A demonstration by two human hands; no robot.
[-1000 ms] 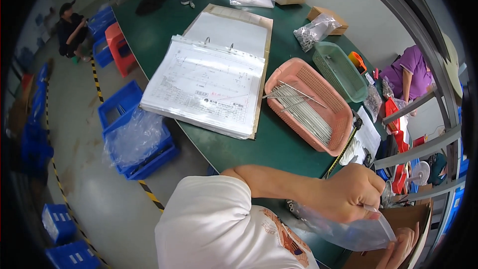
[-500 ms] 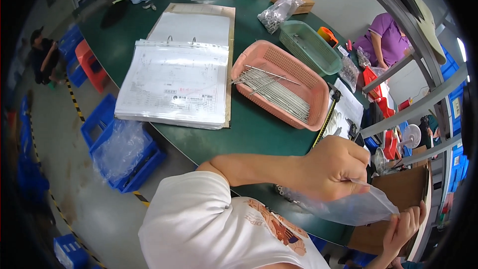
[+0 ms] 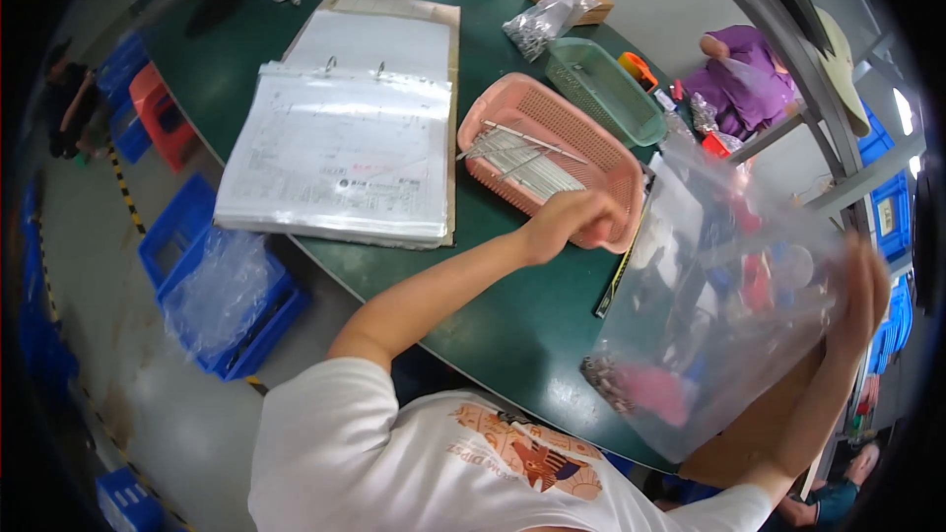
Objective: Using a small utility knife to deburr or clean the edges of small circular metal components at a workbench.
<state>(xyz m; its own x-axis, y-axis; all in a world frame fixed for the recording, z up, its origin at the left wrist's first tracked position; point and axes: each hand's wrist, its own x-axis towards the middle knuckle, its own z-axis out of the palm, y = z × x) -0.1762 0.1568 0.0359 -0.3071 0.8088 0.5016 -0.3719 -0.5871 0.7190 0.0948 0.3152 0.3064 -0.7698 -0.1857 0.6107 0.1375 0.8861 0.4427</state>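
A large clear plastic bag stands spread out at the right of the green table. Small metal parts and a pink patch show at its bottom. My right hand, blurred by motion, grips the bag's right edge. Apart from the bag, my left hand hovers over the near side of a pink plastic basket. Its fingers are curled, and what they hold, if anything, is hidden. Thin metal rods lie in a pile inside that basket.
An open ring binder lies left of the basket. Behind stand a green basket, an orange tape roll and a bag of metal parts. A tape measure blade lies by the bag. A co-worker in purple is beyond the metal frame.
The bag has gone from folded low between both hands to spread tall and wide. My left hand has left it and moved up and left to the basket; my right hand has risen.
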